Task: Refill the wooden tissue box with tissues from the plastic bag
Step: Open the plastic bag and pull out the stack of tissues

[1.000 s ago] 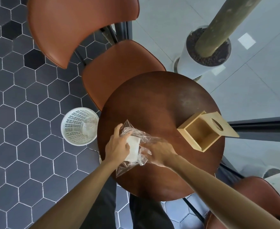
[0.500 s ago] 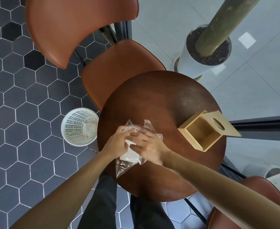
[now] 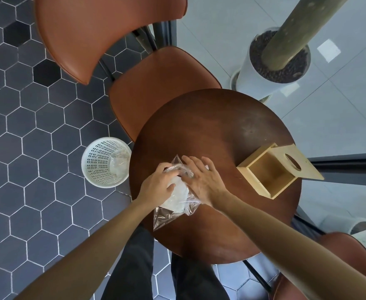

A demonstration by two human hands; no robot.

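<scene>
The clear, crinkled plastic bag [image 3: 173,210] with a white stack of tissues [image 3: 176,197] inside lies near the round dark-brown wooden table's [image 3: 210,131] near-left edge. The left hand [image 3: 158,187] grips the bag and stack from the left, fingers curled over the plastic. The right hand [image 3: 201,179] lies on the bag's top with fingers fairly straight, seemingly working at its mouth.

The step in hand looks like opening the bag to free the tissues; none are out yet. Next, the stack has to be drawn out whole and carried to the pale square wooden tissue box [image 3: 268,174], which stands empty by the table's right edge, its lid with an oval hole [image 3: 296,163] leaning open.

No brand, label or writing is legible on any of them.
</scene>
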